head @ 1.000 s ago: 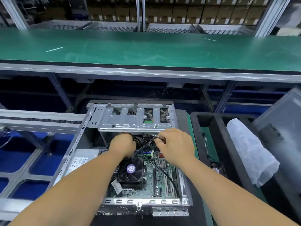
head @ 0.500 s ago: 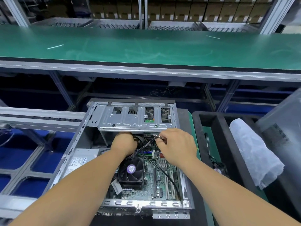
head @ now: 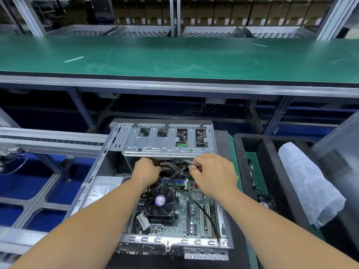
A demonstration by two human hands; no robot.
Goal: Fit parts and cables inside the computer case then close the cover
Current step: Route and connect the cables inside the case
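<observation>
head view: both hands' fingers (head: pixel 191 166) pinch black cables (head: pixel 175 174) inside case (head: pixel 116 136).

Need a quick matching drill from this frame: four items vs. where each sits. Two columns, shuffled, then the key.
Items:
1. CPU fan
2. drive cage
3. power supply
4. white plastic bag

Places:
A. black tray to the right of the case
B. far end of the case, above both hands
C. left side of the case, label up
D. on the motherboard, between the forearms

Pairs: 1-D, 2-B, 3-C, 4-A
</observation>
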